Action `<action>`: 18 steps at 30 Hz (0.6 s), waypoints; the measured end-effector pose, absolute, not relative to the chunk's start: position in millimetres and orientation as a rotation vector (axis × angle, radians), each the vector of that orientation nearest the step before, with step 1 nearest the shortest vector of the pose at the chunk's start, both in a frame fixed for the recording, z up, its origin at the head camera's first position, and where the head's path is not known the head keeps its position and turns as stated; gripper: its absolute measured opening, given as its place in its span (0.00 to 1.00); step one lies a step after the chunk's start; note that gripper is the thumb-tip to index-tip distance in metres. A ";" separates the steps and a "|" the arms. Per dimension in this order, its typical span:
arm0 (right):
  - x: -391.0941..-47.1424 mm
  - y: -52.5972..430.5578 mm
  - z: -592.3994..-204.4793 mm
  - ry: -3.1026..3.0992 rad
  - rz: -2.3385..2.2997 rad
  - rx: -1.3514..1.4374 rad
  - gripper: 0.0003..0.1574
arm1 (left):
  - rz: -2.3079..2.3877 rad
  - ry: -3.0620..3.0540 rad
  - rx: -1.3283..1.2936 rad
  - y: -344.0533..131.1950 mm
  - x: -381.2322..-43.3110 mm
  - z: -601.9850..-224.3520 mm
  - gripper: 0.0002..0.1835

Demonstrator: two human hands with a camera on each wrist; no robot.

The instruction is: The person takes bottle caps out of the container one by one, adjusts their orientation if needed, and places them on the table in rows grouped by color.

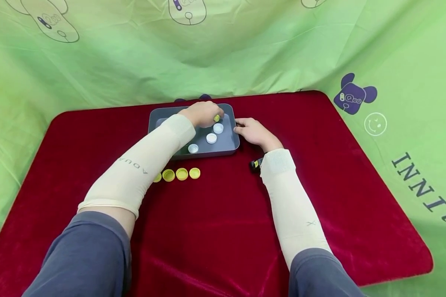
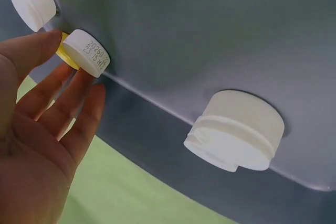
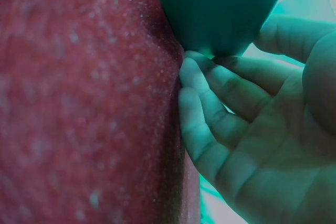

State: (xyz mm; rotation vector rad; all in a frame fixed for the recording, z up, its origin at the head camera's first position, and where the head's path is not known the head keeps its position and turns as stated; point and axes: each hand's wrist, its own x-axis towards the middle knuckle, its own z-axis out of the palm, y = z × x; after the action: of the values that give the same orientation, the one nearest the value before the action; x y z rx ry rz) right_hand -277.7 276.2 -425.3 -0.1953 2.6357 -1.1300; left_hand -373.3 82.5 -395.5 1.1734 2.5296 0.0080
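Inside a grey tray [image 1: 226, 150], my left hand [image 1: 202, 113] pinches a yellow bottle cap [image 1: 217, 118] near the far right corner. The left wrist view shows the thumb against this cap's yellow edge, with a white cap [image 2: 86, 53] bearing printed digits right beside it and the fingertips close below. More white caps [image 1: 211, 138] lie in the tray, and one stands large in the left wrist view. My right hand [image 1: 254, 131] holds the tray's right side, thumb near the rim and fingertips low by the red cloth.
Several yellow caps [image 1: 181, 174] form a row on the red cloth [image 1: 215, 231] in front of the tray; my left sleeve covers part of the row's left end. A black device [image 1: 255, 165] shows at my right wrist. A green printed curtain [image 1: 245, 53] hangs behind the table.
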 end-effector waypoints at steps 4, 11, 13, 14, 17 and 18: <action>-277.2 276.0 -424.9 2.632 -1.109 -0.197 0.31 | 0.034 2.541 1.190 82.3 -374.7 -399.5 0.21; -276.4 275.8 -424.5 2.631 -1.099 -0.217 0.30 | 0.045 2.557 1.181 83.4 -374.1 -402.5 0.20; -276.1 276.2 -424.0 2.634 -1.097 -0.216 0.30 | 0.045 2.561 1.193 83.2 -373.8 -402.2 0.20; -276.4 276.6 -424.2 2.634 -1.094 -0.214 0.30 | 0.045 2.562 1.200 82.8 -373.7 -401.7 0.20; -276.8 277.1 -423.8 2.636 -1.095 -0.211 0.30 | 0.049 2.572 1.221 80.2 -373.4 -399.6 0.20; -277.3 277.4 -424.0 2.635 -1.093 -0.211 0.31 | 0.051 2.577 1.226 78.9 -373.5 -398.7 0.19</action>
State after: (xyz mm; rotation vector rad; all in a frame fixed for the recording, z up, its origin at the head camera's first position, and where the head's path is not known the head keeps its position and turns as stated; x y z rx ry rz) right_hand -277.3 277.4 -424.0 -0.2107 2.6347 -1.0926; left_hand -373.5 78.9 -398.7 1.2258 2.5768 0.0513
